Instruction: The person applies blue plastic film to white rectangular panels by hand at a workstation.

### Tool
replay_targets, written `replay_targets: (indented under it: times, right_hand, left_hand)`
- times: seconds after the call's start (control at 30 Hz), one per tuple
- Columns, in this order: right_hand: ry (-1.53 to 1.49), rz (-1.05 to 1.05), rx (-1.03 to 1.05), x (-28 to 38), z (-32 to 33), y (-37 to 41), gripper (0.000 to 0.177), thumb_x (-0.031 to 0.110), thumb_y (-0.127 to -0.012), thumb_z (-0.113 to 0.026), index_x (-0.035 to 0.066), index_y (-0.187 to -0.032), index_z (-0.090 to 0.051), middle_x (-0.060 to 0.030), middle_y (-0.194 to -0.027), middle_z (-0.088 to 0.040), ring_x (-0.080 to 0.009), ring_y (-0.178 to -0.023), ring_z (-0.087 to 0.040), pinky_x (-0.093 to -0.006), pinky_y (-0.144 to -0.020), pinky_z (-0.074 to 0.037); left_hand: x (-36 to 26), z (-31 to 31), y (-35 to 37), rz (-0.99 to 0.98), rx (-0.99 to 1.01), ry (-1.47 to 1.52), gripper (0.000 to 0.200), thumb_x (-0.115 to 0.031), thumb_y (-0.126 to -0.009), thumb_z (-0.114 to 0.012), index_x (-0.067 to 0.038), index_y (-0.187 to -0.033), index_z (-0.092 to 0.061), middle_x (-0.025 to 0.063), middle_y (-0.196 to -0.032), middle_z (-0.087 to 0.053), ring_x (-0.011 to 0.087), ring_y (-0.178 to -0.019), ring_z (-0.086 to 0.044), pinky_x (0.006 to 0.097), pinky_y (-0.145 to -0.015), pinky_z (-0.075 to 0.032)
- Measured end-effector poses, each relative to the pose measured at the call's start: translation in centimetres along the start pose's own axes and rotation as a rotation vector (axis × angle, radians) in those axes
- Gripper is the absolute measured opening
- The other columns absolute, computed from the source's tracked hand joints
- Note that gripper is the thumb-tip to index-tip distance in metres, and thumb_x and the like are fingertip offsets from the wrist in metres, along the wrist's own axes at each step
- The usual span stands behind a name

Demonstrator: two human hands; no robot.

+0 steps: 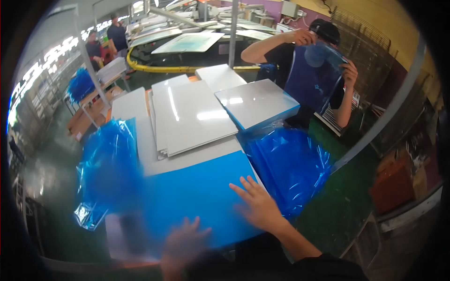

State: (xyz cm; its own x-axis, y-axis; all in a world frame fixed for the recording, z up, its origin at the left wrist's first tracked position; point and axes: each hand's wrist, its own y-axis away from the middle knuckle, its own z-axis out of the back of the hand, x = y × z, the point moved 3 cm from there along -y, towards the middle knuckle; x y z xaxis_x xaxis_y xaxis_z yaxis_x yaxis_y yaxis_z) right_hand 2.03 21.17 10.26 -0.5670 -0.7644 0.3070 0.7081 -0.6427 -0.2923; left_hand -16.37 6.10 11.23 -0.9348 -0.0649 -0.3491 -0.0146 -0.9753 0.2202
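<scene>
Crumpled blue film (110, 173) hung at the left edge of the desk (201, 157), beside a blue sheet (197, 196) lying along the near edge. The left hand (185, 241) rested at that sheet's near edge, too blurred to tell its grip. The right hand (258, 206) lay flat on the sheet with fingers spread, and grey panels (192, 117) were stacked behind.

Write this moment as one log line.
right hand: flat on blue sheet | left hand: blurred, at sheet's near edge | sides: crumpled blue film | behind: grey panels | co-worker: holds film up
</scene>
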Motion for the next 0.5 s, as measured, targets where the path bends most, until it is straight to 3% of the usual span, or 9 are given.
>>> replay_targets:
  times: [0.03,0.07,0.27,0.4,0.5]
  right_hand:
    - [0.085,-0.104,0.144,-0.1,-1.6,0.5,0.049,0.034,-0.092,-0.053,0.02,-0.138,-0.045,-0.0173,-0.145,-0.038,-0.0322,-0.135,-0.033,-0.0462,-0.111,-0.024]
    - [0.123,-0.125,0.22,-0.2,-2.2,0.9,0.053,0.042,-0.093,-0.048,0.023,-0.142,-0.039,-0.0161,-0.152,-0.022,-0.0305,-0.142,-0.02,-0.0453,-0.115,-0.014]
    - [0.072,-0.095,0.164,-0.3,-1.9,0.5,0.052,0.043,-0.093,-0.048,0.023,-0.14,-0.042,-0.0154,-0.15,-0.028,-0.0309,-0.14,-0.024,-0.044,-0.114,-0.016]
    - [0.057,-0.082,0.123,-0.4,-2.1,0.7,0.051,0.042,-0.092,-0.051,0.02,-0.138,-0.046,-0.0161,-0.148,-0.033,-0.0315,-0.138,-0.028,-0.0444,-0.113,-0.019]
    - [0.054,-0.026,-0.002,-0.2,-1.9,0.8,0.042,0.033,-0.088,-0.061,0.014,-0.125,-0.058,-0.0163,-0.138,-0.046,-0.0326,-0.131,-0.04,-0.045,-0.11,-0.027]
  left_hand:
    - [-0.3,0.5,-0.1,0.012,0.003,0.013,0.058,-0.034,-0.068,-0.076,-0.037,-0.123,-0.058,0.0072,-0.143,-0.043,0.0364,-0.132,-0.038,0.058,-0.101,-0.037]
    - [-0.4,0.7,-0.1,0.025,0.01,0.025,0.057,-0.033,-0.069,-0.075,-0.037,-0.123,-0.058,0.0074,-0.143,-0.043,0.0366,-0.132,-0.038,0.0593,-0.101,-0.036]
    - [-0.4,-0.5,1.3,-0.139,-0.132,0.033,0.035,-0.017,-0.076,-0.071,-0.023,-0.111,-0.065,0.0087,-0.131,-0.054,0.0353,-0.126,-0.046,0.0663,-0.098,-0.034]
    - [-0.1,-2.1,2.1,-0.223,-0.239,0.061,0.024,-0.014,-0.079,-0.069,-0.015,-0.103,-0.067,0.0101,-0.121,-0.06,0.033,-0.119,-0.053,0.0658,-0.095,-0.038]
    - [-0.3,-2.4,2.5,-0.246,-0.273,0.075,0.021,-0.014,-0.079,-0.068,-0.013,-0.1,-0.067,0.0109,-0.117,-0.062,0.0325,-0.115,-0.056,0.0652,-0.092,-0.041]
